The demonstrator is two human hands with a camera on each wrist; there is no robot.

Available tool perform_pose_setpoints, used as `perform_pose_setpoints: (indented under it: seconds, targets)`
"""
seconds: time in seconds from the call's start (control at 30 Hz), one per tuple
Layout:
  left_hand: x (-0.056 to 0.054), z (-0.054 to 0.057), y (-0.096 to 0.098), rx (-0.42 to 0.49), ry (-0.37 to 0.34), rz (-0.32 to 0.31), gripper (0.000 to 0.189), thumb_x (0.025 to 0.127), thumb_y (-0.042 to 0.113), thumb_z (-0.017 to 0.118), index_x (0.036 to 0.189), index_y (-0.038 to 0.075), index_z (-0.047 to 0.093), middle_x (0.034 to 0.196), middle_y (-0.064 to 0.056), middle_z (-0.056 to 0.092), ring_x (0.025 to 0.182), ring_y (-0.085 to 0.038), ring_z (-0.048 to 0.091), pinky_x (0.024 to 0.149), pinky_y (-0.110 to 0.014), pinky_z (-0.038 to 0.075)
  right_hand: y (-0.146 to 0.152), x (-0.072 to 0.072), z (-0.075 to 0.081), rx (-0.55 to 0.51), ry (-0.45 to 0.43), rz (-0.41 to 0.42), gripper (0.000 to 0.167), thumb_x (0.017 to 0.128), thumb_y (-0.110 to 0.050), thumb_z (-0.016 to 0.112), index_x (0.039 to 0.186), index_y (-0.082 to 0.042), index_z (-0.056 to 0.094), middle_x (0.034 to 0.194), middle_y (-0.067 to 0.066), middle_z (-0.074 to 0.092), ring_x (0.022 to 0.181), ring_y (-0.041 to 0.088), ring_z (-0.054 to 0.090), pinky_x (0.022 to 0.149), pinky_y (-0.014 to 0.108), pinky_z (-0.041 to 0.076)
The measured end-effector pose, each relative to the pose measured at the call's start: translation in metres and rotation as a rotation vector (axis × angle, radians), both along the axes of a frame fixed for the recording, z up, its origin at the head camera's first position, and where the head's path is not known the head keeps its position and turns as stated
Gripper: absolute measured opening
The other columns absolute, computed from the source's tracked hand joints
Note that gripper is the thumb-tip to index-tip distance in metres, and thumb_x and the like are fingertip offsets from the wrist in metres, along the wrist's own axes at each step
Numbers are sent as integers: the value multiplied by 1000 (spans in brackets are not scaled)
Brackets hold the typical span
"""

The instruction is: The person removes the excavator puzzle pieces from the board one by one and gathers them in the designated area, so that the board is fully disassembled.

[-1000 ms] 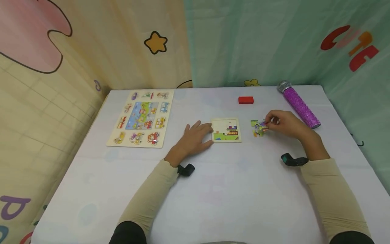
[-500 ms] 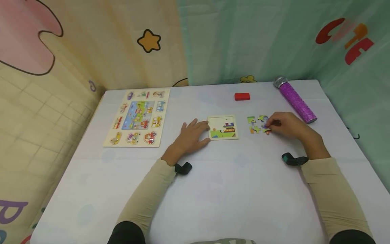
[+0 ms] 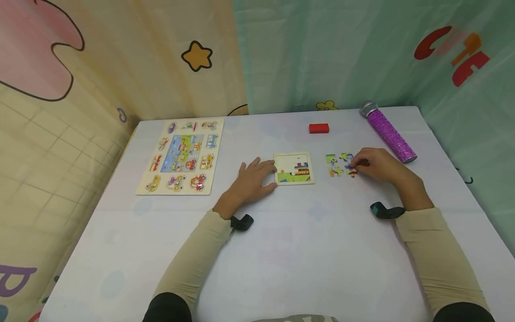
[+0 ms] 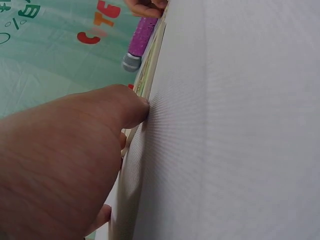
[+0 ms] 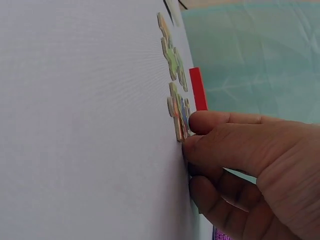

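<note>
A small square puzzle board point(image 3: 294, 168) with a light frame and a train picture on green lies mid-table in the head view. My left hand point(image 3: 251, 183) rests at its left edge with fingers spread; the thumb point(image 4: 132, 107) touches the edge in the left wrist view. To the right, several loose jigsaw pieces point(image 3: 334, 171) lie flat, close together. My right hand point(image 3: 380, 166) pinches the edge of the nearest jigsaw piece point(image 5: 178, 117) with thumb and index finger, the piece low at the tabletop. The other fingers are curled beneath.
A larger wooden puzzle board point(image 3: 157, 152) with vehicle pictures lies at left. A red block point(image 3: 319, 128) sits behind the small board. A glittery purple microphone point(image 3: 390, 134) lies at the back right, beyond my right hand. Printed curtains point(image 3: 322, 53) border the table point(image 3: 301, 259).
One second ago the jigsaw pieces were bunched together under my right fingers; now they lie more separated. The head view shifted slightly. My left hand keeps its place at the board.
</note>
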State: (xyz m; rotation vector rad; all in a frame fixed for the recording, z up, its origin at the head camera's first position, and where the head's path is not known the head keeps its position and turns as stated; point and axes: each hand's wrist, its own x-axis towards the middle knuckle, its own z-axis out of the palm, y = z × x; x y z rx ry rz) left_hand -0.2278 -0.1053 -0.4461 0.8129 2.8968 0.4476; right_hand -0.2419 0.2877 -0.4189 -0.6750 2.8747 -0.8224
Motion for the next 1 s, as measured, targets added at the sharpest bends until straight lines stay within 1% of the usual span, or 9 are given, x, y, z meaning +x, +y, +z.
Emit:
perform_pose_setpoints:
  seconds: [0.13, 0.23, 0.3, 0.37, 0.47, 0.6, 0.73, 0.87, 1.0]
  targets:
    - [0, -1, -1, -6, -10, 7, 48, 101, 45, 58, 143, 22, 54, 161, 2, 35, 151, -32, 21, 115, -66, 13, -5, 0, 4, -34, -37, -7, 24, 92, 8, 66, 116, 2, 67, 112, 18, 67, 104, 35, 62, 89, 53, 50]
    - [0, -1, -1, -3, -14, 4, 48, 101, 45, 58, 143, 22, 54, 162, 2, 35, 151, -33, 20, 115, -66, 13, -17, -1, 6, -54, -35, 21, 24, 95, 4, 64, 119, 3, 66, 113, 17, 66, 104, 32, 61, 88, 50, 51]
    - [-1, 0, -1, -6, -13, -1, 49, 101, 45, 58, 144, 22, 53, 162, 2, 35, 151, -33, 19, 115, -66, 13, -31, -2, 7, -51, -25, 66, 23, 96, 1, 65, 119, 4, 66, 110, 15, 66, 101, 29, 61, 85, 47, 51]
    - [0, 1, 0, -4, -14, -2, 49, 101, 45, 59, 143, 21, 54, 162, 2, 35, 151, -33, 20, 115, -66, 13, -47, -4, 8, -43, -47, 98, 24, 96, -2, 66, 120, 2, 67, 108, 12, 66, 99, 26, 60, 83, 44, 51]
    - [0, 2, 1, -6, -15, 3, 48, 101, 45, 59, 143, 21, 55, 161, 2, 35, 151, -34, 20, 114, -67, 14, -75, -11, 8, -31, -91, 139, 27, 97, -6, 66, 123, 1, 67, 109, 10, 65, 100, 25, 59, 86, 44, 50]
    - [2, 2, 1, -9, -30, 5, 49, 101, 45, 59, 144, 22, 54, 162, 2, 35, 151, -33, 20, 115, -66, 14, -104, -21, 5, 41, -154, 119, 33, 96, -10, 68, 127, 0, 65, 109, 11, 62, 100, 27, 55, 90, 45, 49]
    - [2, 1, 1, -24, -27, -9, 50, 101, 47, 57, 144, 22, 53, 162, 3, 34, 151, -32, 20, 115, -65, 15, -114, -23, -1, 106, -174, 66, 31, 94, -10, 70, 123, -1, 67, 106, 12, 61, 97, 28, 53, 90, 44, 49]
    - [1, 2, 0, -33, 10, -9, 49, 101, 47, 58, 143, 23, 55, 161, 3, 37, 150, -31, 24, 115, -64, 18, -115, -23, -3, 63, -166, 42, 27, 93, -7, 70, 119, -2, 67, 107, 14, 60, 99, 30, 53, 92, 47, 48]
    - [0, 4, -1, -50, 21, -9, 49, 101, 48, 58, 143, 23, 55, 160, 4, 38, 150, -30, 25, 115, -63, 20, -117, -23, -3, 16, -151, 54, 23, 92, -4, 70, 114, -4, 64, 107, 13, 61, 100, 30, 54, 93, 48, 47]
